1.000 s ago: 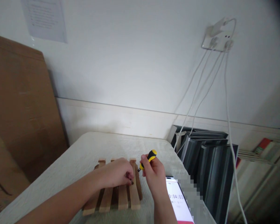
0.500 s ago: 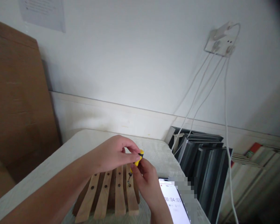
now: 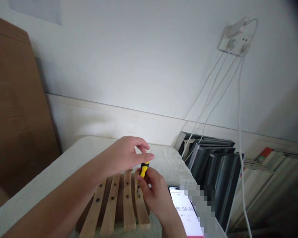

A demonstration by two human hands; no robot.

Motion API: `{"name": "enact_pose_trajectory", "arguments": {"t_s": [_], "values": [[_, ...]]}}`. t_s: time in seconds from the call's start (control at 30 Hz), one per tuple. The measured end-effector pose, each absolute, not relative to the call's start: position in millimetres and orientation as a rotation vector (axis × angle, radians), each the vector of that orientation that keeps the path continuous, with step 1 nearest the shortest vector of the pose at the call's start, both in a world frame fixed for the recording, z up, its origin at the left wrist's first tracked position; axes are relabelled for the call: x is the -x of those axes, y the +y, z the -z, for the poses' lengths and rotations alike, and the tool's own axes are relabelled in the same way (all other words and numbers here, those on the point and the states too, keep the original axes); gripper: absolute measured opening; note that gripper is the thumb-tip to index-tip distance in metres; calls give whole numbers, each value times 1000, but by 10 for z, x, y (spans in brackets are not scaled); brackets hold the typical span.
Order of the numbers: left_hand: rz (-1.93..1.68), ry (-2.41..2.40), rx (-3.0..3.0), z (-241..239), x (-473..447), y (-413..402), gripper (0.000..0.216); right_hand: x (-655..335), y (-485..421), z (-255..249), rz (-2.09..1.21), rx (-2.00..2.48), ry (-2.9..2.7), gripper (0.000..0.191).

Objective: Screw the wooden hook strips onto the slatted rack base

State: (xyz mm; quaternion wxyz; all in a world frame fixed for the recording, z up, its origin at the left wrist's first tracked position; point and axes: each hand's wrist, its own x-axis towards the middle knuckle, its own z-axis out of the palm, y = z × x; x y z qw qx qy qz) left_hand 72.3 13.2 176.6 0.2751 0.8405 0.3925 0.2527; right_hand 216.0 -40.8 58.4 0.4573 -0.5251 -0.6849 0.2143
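A slatted wooden rack (image 3: 119, 205) with dark screw holes lies on the white table (image 3: 59, 178). My right hand (image 3: 152, 191) is closed round the lower part of a yellow and black screwdriver (image 3: 143, 169), which stands upright with its tip on the rightmost slat. My left hand (image 3: 125, 155) hovers over the handle's top, thumb and fingertips pinched on or just above it; I cannot tell whether they touch.
A phone (image 3: 187, 215) showing a running timer lies at the table's right edge. Dark metal profiles (image 3: 213, 165) lean against the wall to the right. White cables (image 3: 223, 86) hang from a wall socket (image 3: 234, 41). A brown cardboard sheet (image 3: 12, 99) stands at the left.
My left hand has lifted off the rack and come up over the screwdriver's top. The screwdriver has swung from tilted to upright on the rightmost slat.
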Motion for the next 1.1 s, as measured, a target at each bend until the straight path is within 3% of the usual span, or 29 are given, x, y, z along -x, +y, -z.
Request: {"name": "enact_pose_trajectory", "arguments": {"t_s": [0.4,0.87,1.1], "values": [[-621,1215,-2559,-1638,-853,20,17,-2285,-387,-581,-447,1301,-1713,14],[-590,1029,-2523,-1662,-819,-18,18,-2343,-444,-622,-538,1323,-1672,2],[-568,1017,-2498,-1639,-819,24,17,-2336,-477,-684,-510,1174,-1735,9]]}}
